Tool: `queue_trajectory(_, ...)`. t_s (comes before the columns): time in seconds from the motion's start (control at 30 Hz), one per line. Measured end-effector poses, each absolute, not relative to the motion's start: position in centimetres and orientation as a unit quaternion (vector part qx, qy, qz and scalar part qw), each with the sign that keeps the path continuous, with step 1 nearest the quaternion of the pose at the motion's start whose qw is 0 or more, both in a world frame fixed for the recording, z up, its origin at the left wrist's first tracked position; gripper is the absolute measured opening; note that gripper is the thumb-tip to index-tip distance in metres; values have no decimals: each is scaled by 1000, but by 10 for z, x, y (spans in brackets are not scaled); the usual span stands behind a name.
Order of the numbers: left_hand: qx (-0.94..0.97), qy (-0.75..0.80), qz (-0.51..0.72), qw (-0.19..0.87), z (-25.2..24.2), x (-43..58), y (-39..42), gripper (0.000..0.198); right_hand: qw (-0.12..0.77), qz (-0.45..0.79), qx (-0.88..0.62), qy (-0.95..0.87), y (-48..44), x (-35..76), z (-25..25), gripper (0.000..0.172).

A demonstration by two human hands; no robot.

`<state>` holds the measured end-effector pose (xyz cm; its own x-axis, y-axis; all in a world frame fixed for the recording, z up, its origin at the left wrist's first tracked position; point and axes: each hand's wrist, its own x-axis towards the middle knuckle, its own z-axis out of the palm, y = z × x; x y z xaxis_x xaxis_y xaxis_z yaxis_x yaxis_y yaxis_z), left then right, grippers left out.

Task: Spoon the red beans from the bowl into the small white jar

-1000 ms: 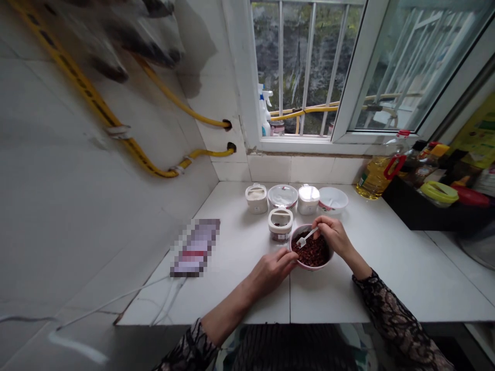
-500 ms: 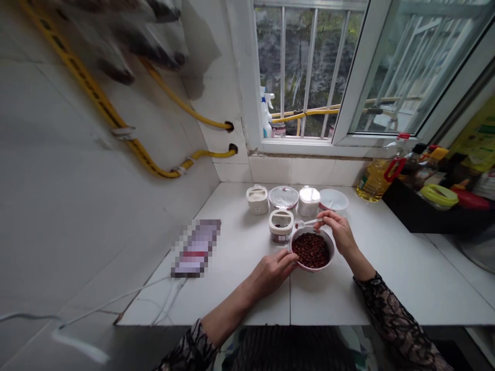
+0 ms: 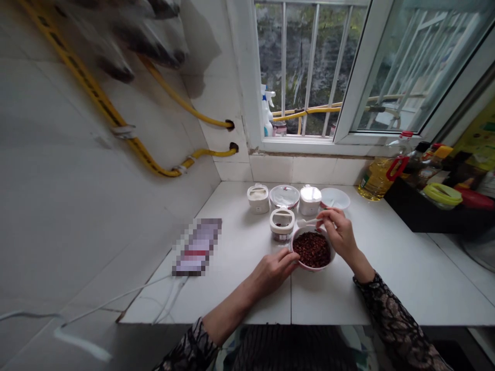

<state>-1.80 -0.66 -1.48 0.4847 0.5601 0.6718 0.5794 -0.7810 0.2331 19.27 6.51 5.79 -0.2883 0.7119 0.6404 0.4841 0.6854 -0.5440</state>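
A bowl (image 3: 312,268) with a pinkish outside stands on the white counter, filled with dark red flakes (image 3: 312,249) that look like crushed dried chilli. My left hand (image 3: 275,270) grips its left rim, thumb and fingers closed on the edge. Above the far right rim, my right hand (image 3: 339,230) pinches the handle of a small white spoon (image 3: 305,222). The spoon's head points left, close to a lidded seasoning jar (image 3: 282,234) with dark contents. Fingers partly hide the spoon's handle.
Behind stand a jar of pale powder (image 3: 258,200), a covered bowl (image 3: 284,196), another white jar (image 3: 310,201) and a white dish (image 3: 335,198). An oil bottle (image 3: 375,180) and a black box (image 3: 410,208) of condiments are right. A blurred-out phone-like object (image 3: 198,248) with a cable lies left.
My right hand has shifted slightly over the bowl's far right rim. Dark bits seen at the spoon's head before no longer show there. My left hand keeps its hold.
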Motion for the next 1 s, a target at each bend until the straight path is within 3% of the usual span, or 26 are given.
queue_trajectory(0.3, -863, -330, -382, 5, -14, -19, -6, 16, 385, 185, -380, -821, 72, 195, 44, 21)
queue_trajectory(1.0, -861, -332, -384, 8, -15, -18, -6, 18, 461, 477, -448, -600, 80, 199, 46, 13)
